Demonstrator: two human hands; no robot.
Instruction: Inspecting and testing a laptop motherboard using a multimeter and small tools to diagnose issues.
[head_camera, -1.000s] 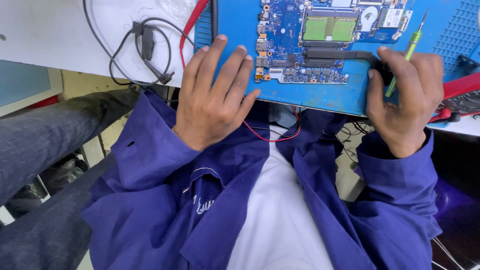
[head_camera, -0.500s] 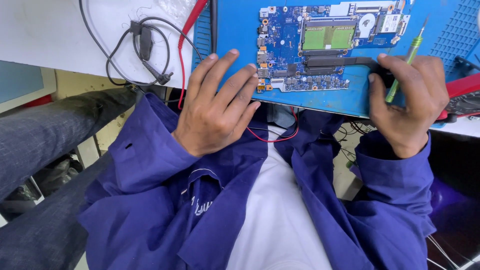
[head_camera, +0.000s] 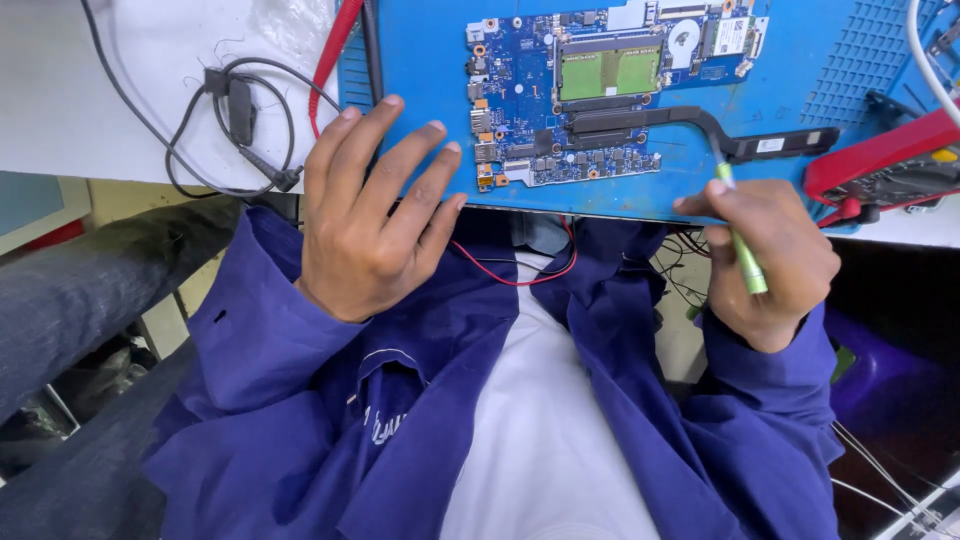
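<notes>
Right hand (head_camera: 770, 260): the fingers are closed around a slim green screwdriver (head_camera: 742, 250), thumb and forefinger pinching the shaft, its tip pointing toward 11 o'clock and meeting the black heat pipe (head_camera: 690, 120). Whether the tip sits in a screw cannot be told.

Left hand (head_camera: 370, 220): 4 fingers are spread wide and lie flat, holding nothing, the fingertips pressing the near edge of the blue work mat (head_camera: 420, 60).

The blue circuit board (head_camera: 580, 90) lies on the mat at 12 o'clock from the hands, between them and just beyond the fingertips. It carries 2 green rectangular panels at its centre and a small white label at its 1 o'clock corner; the heat pipe's right end bears a small white rectangular label.

A red-cased instrument (head_camera: 880, 165) lies at 3 o'clock of the board. A coiled black cable (head_camera: 235, 120) rests on the white table (head_camera: 100, 100) at 9 o'clock. A thin red wire (head_camera: 530, 275) hangs below the mat's edge.
</notes>
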